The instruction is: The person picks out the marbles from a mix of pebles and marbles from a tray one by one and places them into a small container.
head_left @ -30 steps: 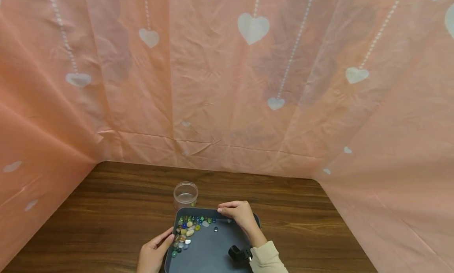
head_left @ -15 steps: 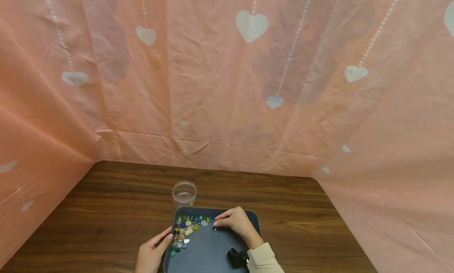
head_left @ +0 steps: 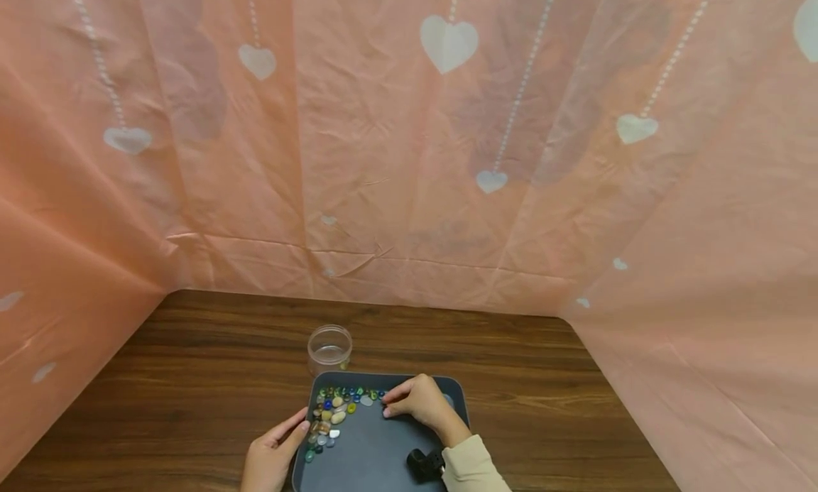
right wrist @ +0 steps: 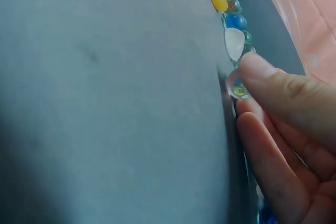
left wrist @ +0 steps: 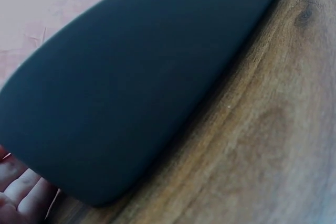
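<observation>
Inside the grey tray [head_left: 377,456], near its far wall, the right hand [head_left: 422,403] pinches a clear glass bead [right wrist: 232,85] at its fingertips, just right of a whitish oval pebble [right wrist: 234,44]. The left hand [head_left: 271,453], farther from the bead, touches the tray's left wall; whether it grips, I cannot tell.

The left hand [head_left: 271,455] is at the near left, its fingers [head_left: 287,424] reaching far and to the right, its thumb [head_left: 296,439] set apart from them. The right hand [head_left: 422,405] lies farther off, back uppermost, thumb and fingertips drawn close in a pinch. A pale sleeve [head_left: 473,465] covers its forearm, which slants in from the near right.
</observation>
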### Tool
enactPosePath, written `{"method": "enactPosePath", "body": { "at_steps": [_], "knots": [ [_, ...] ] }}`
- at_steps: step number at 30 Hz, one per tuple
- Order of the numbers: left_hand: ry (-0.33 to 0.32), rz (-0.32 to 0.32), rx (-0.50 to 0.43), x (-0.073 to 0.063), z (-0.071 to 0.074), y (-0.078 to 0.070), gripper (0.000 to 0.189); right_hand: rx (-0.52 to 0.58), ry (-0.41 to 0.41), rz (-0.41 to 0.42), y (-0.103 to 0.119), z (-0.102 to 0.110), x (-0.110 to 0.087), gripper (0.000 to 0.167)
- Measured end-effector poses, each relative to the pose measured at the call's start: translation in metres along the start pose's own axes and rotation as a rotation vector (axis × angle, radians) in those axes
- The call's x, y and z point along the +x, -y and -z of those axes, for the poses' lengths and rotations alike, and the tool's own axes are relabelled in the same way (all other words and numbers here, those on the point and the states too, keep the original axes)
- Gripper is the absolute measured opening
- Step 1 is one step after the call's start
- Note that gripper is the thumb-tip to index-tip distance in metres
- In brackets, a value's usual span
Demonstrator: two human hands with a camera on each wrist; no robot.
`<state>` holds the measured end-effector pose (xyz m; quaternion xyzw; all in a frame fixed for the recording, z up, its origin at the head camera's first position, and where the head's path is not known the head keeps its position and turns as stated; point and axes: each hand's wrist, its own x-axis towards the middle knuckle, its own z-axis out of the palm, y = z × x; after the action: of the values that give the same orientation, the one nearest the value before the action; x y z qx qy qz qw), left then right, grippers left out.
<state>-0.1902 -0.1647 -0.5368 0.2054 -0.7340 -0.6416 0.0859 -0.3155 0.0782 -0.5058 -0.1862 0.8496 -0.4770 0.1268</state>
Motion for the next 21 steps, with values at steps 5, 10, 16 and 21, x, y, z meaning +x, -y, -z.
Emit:
{"method": "enactPosePath", "body": {
  "at_steps": [5, 10, 16, 21],
  "knots": [
    [-0.004, 0.002, -0.002, -0.0008, -0.0004, -0.0007, 0.045, -0.036, -0.001, 0.016, 0.0012, -0.0004, 0.0003, 0.016],
    [-0.005, -0.018, -0.016, -0.0010, -0.0001, -0.0019, 0.045, -0.027, -0.010, 0.040, 0.0025, 0.0009, 0.0011, 0.014],
    [0.000, -0.028, -0.022, -0.0006, -0.0007, 0.0005, 0.045, 0.140, 0.008, 0.033, 0.0047, 0.0025, 0.0000, 0.016],
    [0.003, -0.034, -0.023, -0.0009, -0.0007, 0.0001, 0.044, 0.383, 0.061, -0.019, 0.0087, 0.0026, 0.0015, 0.027]
  ]
}}
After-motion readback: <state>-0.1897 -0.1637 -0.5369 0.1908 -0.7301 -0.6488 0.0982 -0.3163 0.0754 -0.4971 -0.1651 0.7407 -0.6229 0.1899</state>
